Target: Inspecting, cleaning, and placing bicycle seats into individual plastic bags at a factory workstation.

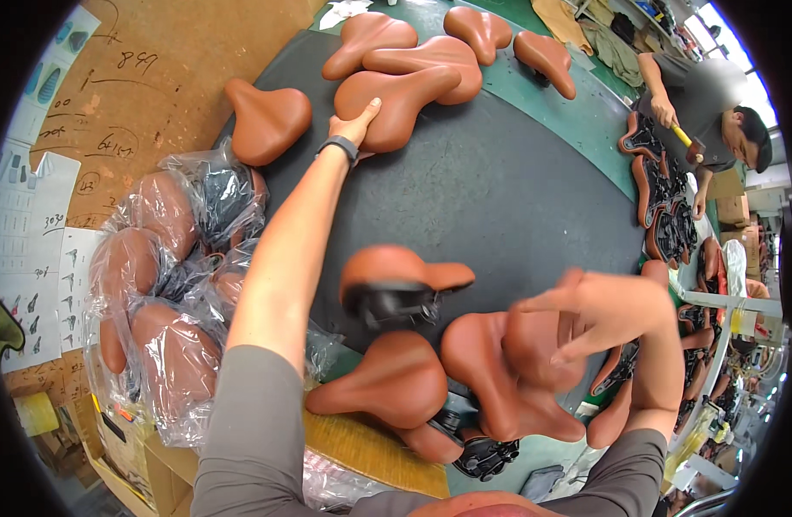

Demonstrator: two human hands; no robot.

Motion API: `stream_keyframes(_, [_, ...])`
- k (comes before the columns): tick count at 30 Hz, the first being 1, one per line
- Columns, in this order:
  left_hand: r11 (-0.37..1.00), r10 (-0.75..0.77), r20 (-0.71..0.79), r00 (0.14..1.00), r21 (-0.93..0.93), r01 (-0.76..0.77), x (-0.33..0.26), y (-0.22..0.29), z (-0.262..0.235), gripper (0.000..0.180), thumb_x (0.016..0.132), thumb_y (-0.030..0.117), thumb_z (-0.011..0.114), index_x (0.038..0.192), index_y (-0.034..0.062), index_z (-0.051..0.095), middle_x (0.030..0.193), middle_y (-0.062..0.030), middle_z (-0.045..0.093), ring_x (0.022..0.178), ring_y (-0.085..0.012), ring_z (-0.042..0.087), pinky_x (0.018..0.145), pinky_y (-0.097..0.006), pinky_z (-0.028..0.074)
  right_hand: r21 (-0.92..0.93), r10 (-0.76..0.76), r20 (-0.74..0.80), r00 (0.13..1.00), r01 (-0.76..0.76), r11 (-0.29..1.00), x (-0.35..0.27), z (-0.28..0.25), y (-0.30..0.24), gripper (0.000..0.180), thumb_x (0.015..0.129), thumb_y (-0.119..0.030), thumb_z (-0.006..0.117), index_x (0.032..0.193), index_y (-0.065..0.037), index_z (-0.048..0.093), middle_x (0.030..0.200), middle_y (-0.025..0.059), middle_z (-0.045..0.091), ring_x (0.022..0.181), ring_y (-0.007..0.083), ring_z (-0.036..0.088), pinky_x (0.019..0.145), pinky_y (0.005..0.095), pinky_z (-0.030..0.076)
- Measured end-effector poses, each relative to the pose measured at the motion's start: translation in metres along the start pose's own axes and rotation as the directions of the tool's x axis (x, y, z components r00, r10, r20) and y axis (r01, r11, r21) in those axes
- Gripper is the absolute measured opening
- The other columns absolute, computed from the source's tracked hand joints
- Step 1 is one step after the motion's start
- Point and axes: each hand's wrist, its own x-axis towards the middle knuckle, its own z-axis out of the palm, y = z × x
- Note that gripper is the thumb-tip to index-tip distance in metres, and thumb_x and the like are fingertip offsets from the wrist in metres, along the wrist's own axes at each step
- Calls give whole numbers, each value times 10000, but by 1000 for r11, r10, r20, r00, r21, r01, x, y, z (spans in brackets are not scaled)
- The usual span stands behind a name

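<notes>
The left hand [354,131] grips the wide end of the saddle [404,99], thumb on top, at the far edge of the mat [499,198]; the right hand [624,314], blurred, fingers spread, overlies a near saddle [532,366] at the mat's near edge, contact indeterminable. Loose saddles [378,39] crowd the mat's far edge, and bagged saddles [173,358] its left side. The gripped saddle's long axis lies obliquely, nose rightward and slightly away.
</notes>
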Motion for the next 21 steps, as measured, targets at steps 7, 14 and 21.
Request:
stream_keyframes(7, [757, -528, 535, 660, 649, 80, -125, 35, -30, 1017, 919, 768, 791, 1623, 76, 547, 1424, -175, 723, 1135, -299, 785, 824, -393, 706, 95, 75, -914, 398, 32, 995, 218, -144, 100, 860, 901, -350, 899, 1633, -88, 530, 1437, 274, 713, 1389, 440, 660, 1150, 498, 535])
stream_keyframes(14, [683, -453, 759, 468, 633, -366, -203, 66, -36, 896, 952, 680, 822, 1432, -63, 676, 1299, -224, 757, 1000, -277, 807, 882, -429, 683, 9, 49, -998, 50, -600, 800, 412, -155, 133, 1115, 840, -340, 928, 1775, -244, 328, 1693, 192, 518, 1493, 410, 554, 1214, 607, 465])
stream_keyframes(21, [-226, 547, 233, 804, 966, -127, -28, 34, -198, 1366, 723, 462, 1029, 1778, 74, 254, 1791, -264, 355, 1676, -463, 301, 1258, -672, 414, -210, 124, -720, 682, -385, 899, 261, -89, 7, 974, 736, -214, 936, 1627, -154, 547, 1413, 175, 702, 1319, 422, 660, 1110, 518, 563])
